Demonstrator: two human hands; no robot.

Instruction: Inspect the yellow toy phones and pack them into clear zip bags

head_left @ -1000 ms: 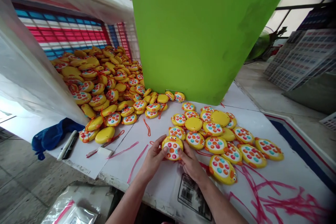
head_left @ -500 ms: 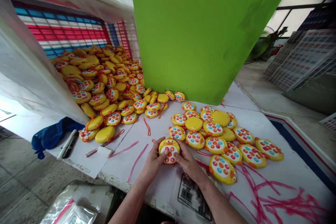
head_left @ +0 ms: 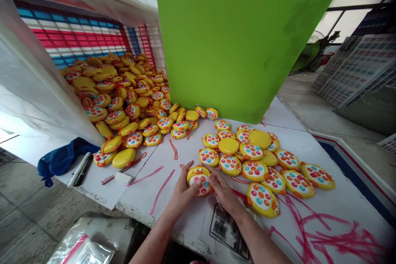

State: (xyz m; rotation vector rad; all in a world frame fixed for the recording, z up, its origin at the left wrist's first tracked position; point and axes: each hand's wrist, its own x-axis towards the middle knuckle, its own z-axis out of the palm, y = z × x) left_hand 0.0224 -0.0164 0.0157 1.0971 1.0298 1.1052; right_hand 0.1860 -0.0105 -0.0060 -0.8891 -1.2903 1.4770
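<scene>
The toy [head_left: 198,177] is a round, flat yellow piece with orange trim at its top and a white face dotted with red, blue and orange buttons. It lies near the front edge of the desk [head_left: 312,148], about midway along it. The left hand [head_left: 182,193] clasps its left rim, thumb pressed on the face; the right hand [head_left: 223,192] pinches the right rim with its fingers closed on it.

Bare desk lies to the left of the hands, streaked with pink marks, and to the right toward the front right corner. A barcode label [head_left: 227,231] sits at the front edge just under the right wrist.

Just behind and right of the toy lies a loose group [head_left: 256,161] of roughly eighteen like it, some face down. A heap [head_left: 123,95] too large to count fills the back left, under a plastic sheet [head_left: 27,82]. One green board [head_left: 241,41] stands upright at the back. At the left edge lie one blue cloth [head_left: 62,159] and two markers [head_left: 79,170] side by side
</scene>
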